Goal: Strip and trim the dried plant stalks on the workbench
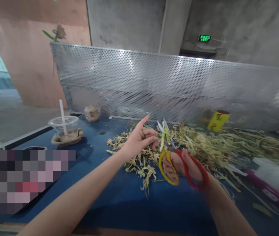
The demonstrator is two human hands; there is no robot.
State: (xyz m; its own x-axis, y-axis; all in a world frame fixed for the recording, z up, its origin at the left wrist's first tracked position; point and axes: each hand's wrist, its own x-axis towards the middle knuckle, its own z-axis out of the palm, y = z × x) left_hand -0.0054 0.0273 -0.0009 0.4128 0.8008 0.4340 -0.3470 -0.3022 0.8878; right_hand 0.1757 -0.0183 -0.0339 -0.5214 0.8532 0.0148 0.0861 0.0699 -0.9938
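Keeping fingertips (155,139) clear of the blades (160,126): left hand (137,141) lightly pinching the green stem (162,143), right hand (193,167) gripping scissors (170,146) by both handles (204,181)

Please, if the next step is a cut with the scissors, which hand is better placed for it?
Probably the right hand. It holds the scissors by the handles, with the blades apart at the green stem. The left hand is close by, but has no tool.
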